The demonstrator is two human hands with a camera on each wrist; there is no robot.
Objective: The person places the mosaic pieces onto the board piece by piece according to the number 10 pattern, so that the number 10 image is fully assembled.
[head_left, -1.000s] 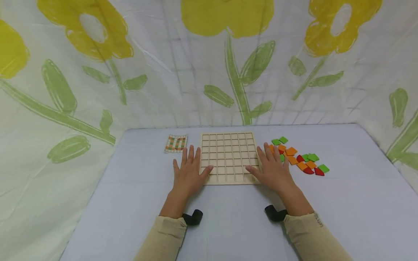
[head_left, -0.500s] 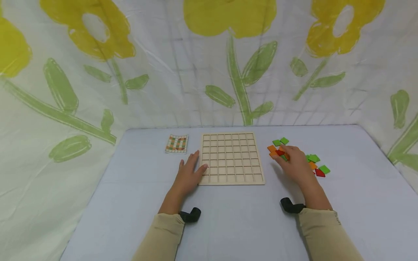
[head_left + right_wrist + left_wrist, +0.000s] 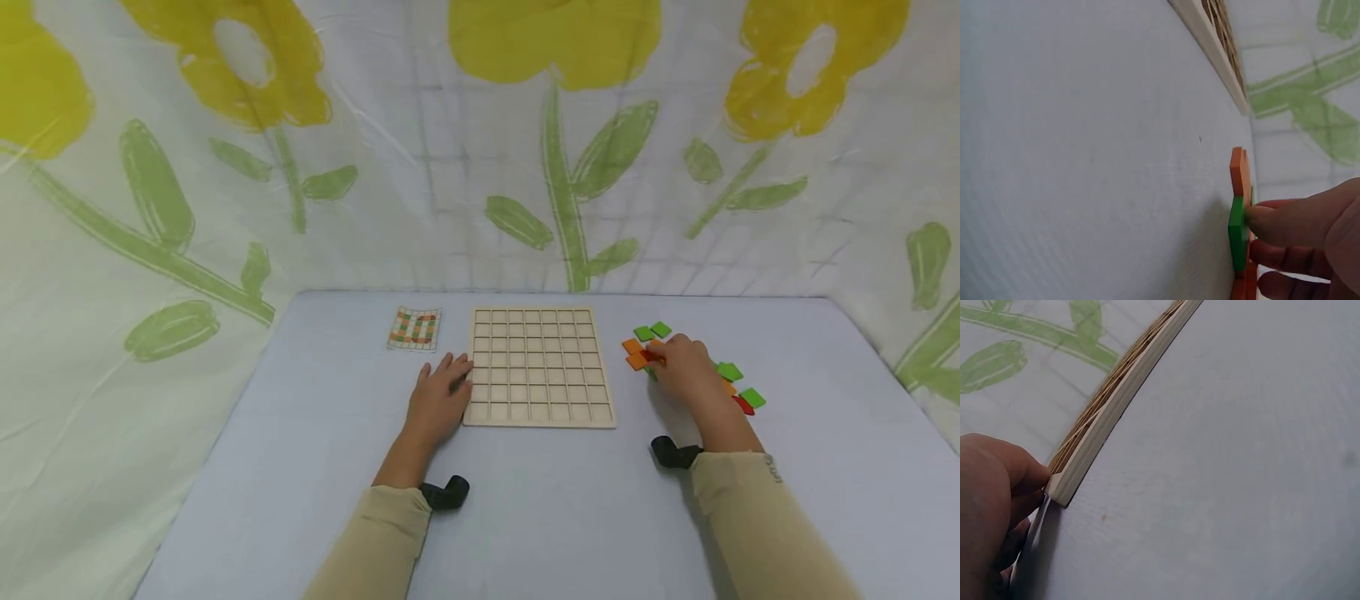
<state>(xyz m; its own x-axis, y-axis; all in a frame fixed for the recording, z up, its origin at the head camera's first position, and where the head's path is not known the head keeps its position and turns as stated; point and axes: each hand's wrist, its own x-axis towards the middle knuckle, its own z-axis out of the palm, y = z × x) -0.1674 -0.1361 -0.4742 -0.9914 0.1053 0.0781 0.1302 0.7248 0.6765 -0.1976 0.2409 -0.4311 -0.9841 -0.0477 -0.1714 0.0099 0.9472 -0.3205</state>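
My left hand (image 3: pixel 438 402) rests at the left edge of a pale wooden grid board (image 3: pixel 468 396), its fingers relaxed. In the left wrist view the thumb touches the corner of the board (image 3: pixel 1091 450). To the right of the board, my right hand (image 3: pixel 690 371) reaches down into a loose pile of flat coloured tiles. Thumb and fingertips pinch a red tile (image 3: pixel 649 356) beside orange tiles (image 3: pixel 636 362). In the right wrist view the thumb overlaps a green tile (image 3: pixel 1237 234), with an orange tile (image 3: pixel 1237 172) next to it. The hand hides part of the pile.
A small patterned card (image 3: pixel 414 328) lies left of the board's far end. Two green tiles (image 3: pixel 660 329) lie behind the right hand, and more green tiles (image 3: pixel 752 397) lie to its right. A flower-painted cloth (image 3: pixel 420 225) hangs behind the white table.
My right hand has left the board's right edge, moved right to the tiles and closed its fingertips on a red one. My left hand has drawn its spread fingers in beside the board.
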